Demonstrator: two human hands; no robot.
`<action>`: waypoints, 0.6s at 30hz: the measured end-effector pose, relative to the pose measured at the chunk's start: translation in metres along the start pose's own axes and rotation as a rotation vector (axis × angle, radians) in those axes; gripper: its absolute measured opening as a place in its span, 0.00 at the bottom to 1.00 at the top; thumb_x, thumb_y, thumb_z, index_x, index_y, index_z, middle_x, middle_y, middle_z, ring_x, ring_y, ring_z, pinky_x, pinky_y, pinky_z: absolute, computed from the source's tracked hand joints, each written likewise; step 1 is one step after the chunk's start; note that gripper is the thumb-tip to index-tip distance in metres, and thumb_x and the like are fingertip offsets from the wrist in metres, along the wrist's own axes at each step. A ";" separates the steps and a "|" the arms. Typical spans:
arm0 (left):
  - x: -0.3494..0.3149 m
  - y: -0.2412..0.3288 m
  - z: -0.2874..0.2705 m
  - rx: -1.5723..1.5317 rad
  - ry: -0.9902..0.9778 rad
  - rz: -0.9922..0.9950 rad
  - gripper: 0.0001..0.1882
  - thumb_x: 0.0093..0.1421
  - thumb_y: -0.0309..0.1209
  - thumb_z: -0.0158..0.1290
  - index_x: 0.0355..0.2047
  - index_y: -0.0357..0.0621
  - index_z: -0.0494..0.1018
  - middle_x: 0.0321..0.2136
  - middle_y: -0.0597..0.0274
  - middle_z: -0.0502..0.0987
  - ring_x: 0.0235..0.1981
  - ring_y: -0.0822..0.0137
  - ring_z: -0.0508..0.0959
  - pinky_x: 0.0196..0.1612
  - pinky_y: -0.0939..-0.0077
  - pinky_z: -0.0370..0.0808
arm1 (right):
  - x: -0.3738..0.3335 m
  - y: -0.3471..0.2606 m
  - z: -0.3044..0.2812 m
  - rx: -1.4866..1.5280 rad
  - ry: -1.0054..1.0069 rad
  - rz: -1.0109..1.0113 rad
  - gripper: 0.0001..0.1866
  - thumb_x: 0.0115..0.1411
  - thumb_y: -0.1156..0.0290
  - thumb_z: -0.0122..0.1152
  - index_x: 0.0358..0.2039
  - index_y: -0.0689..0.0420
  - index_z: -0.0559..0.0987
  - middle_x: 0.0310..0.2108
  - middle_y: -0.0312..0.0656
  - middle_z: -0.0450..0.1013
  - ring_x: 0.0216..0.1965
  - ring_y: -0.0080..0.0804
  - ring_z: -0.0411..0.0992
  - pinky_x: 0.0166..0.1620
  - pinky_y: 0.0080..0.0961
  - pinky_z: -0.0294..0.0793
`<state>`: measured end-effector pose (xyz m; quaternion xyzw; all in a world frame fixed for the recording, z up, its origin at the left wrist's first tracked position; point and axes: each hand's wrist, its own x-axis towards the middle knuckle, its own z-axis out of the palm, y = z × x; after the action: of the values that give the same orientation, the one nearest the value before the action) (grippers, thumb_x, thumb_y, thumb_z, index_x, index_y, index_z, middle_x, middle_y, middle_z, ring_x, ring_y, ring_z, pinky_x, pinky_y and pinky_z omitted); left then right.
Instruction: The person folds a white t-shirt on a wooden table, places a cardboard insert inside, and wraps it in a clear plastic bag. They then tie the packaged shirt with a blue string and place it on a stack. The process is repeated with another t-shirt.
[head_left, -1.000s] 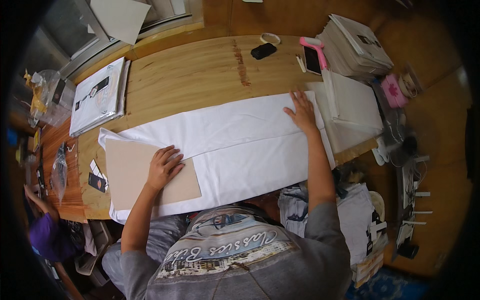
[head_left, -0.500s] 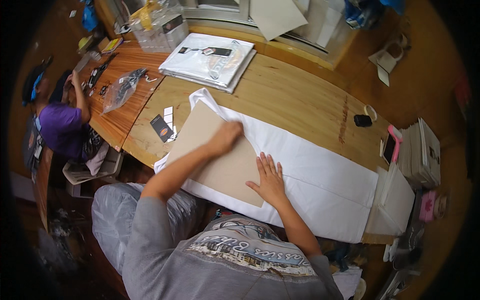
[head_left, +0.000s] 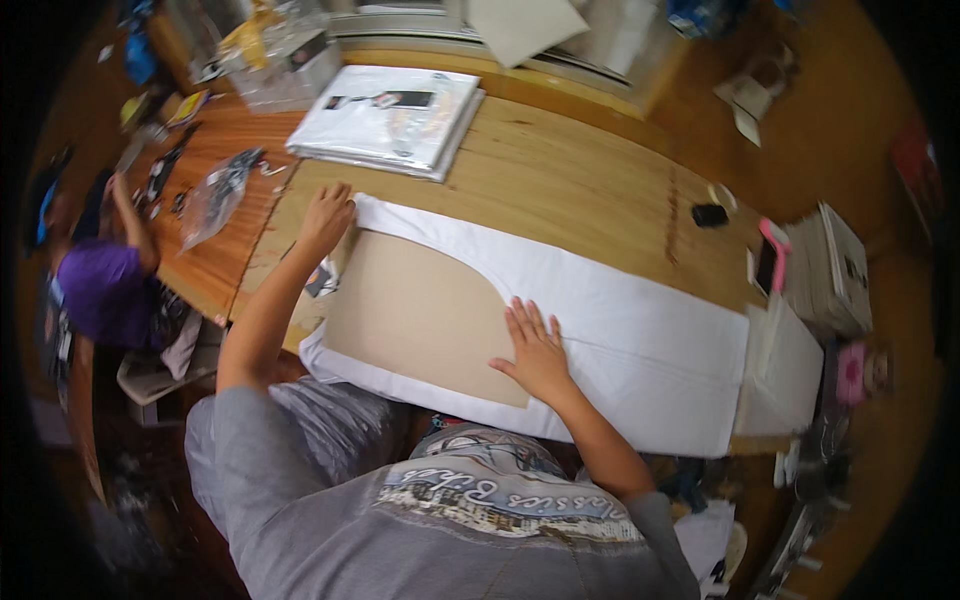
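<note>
A white garment [head_left: 640, 345] lies folded lengthwise along the table in front of me. A beige cardboard sheet [head_left: 420, 315] rests on its left part, one long edge curving. My left hand [head_left: 325, 218] is at the garment's far left corner, its fingers bent and closed on the cloth edge. My right hand [head_left: 537, 350] lies flat with spread fingers, partly on the cloth and partly on the cardboard's right edge. Small tags [head_left: 322, 280] on the table show partly behind my left forearm.
Folded white garments in clear bags [head_left: 385, 115] are stacked at the back. Along the right end stand a white stack [head_left: 780, 375], a pile of packages [head_left: 828, 270] and a pink-edged phone [head_left: 770, 260]. A person in purple [head_left: 105, 290] sits at the far left.
My left hand has moved from above the cardboard out to the far left corner of the garment. The raised cloth there now lies lower. My right hand stays flat in place.
</note>
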<state>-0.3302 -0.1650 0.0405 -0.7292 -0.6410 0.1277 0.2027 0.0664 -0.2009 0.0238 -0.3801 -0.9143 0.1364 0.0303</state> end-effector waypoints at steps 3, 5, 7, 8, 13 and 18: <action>-0.001 0.093 -0.054 -0.382 0.053 0.014 0.23 0.49 0.36 0.45 0.47 0.45 0.59 0.46 0.59 0.62 0.50 0.61 0.59 0.50 0.60 0.55 | 0.004 0.005 -0.001 0.001 -0.014 -0.020 0.39 0.47 0.46 0.48 0.54 0.57 0.54 0.58 0.41 0.45 0.59 0.34 0.42 0.55 0.46 0.41; -0.006 0.167 -0.083 -0.666 0.156 0.273 0.27 0.51 0.40 0.45 0.51 0.49 0.55 0.52 0.60 0.56 0.55 0.59 0.53 0.54 0.56 0.48 | 0.007 0.029 -0.006 0.104 0.140 0.093 0.38 0.48 0.47 0.47 0.54 0.57 0.54 0.57 0.41 0.46 0.58 0.33 0.43 0.55 0.47 0.41; -0.012 0.199 -0.097 -0.707 0.118 0.402 0.28 0.51 0.42 0.44 0.53 0.52 0.54 0.55 0.62 0.52 0.57 0.59 0.49 0.55 0.54 0.44 | 0.012 0.065 -0.008 0.060 0.240 0.231 0.36 0.49 0.47 0.46 0.54 0.55 0.54 0.57 0.40 0.46 0.58 0.31 0.44 0.55 0.48 0.41; -0.014 0.209 -0.096 -0.712 0.100 0.402 0.28 0.51 0.43 0.44 0.53 0.52 0.54 0.55 0.64 0.52 0.57 0.59 0.49 0.55 0.53 0.43 | 0.002 0.097 -0.009 -0.041 0.249 0.330 0.36 0.50 0.47 0.46 0.55 0.54 0.53 0.57 0.39 0.47 0.58 0.30 0.44 0.55 0.49 0.40; -0.053 0.218 -0.124 -0.798 0.002 0.337 0.20 0.49 0.37 0.48 0.44 0.47 0.63 0.50 0.58 0.60 0.51 0.59 0.58 0.52 0.59 0.53 | -0.135 0.256 -0.039 -0.357 0.300 1.096 0.27 0.54 0.55 0.43 0.52 0.54 0.58 0.55 0.38 0.52 0.57 0.31 0.46 0.53 0.52 0.42; -0.190 0.236 -0.103 -1.735 -0.930 -0.320 0.08 0.48 0.18 0.42 0.26 0.39 0.71 0.26 0.60 0.71 0.36 0.68 0.71 0.39 0.79 0.66 | -0.299 0.227 -0.031 -0.085 1.044 1.503 0.07 0.45 0.78 0.45 0.24 0.60 0.72 0.31 0.44 0.71 0.30 0.39 0.68 0.36 0.29 0.66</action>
<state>-0.1032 -0.3889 0.0096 -0.4074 -0.6187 -0.1408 -0.6568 0.4398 -0.2513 0.0064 -0.8892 -0.3007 -0.1025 0.3292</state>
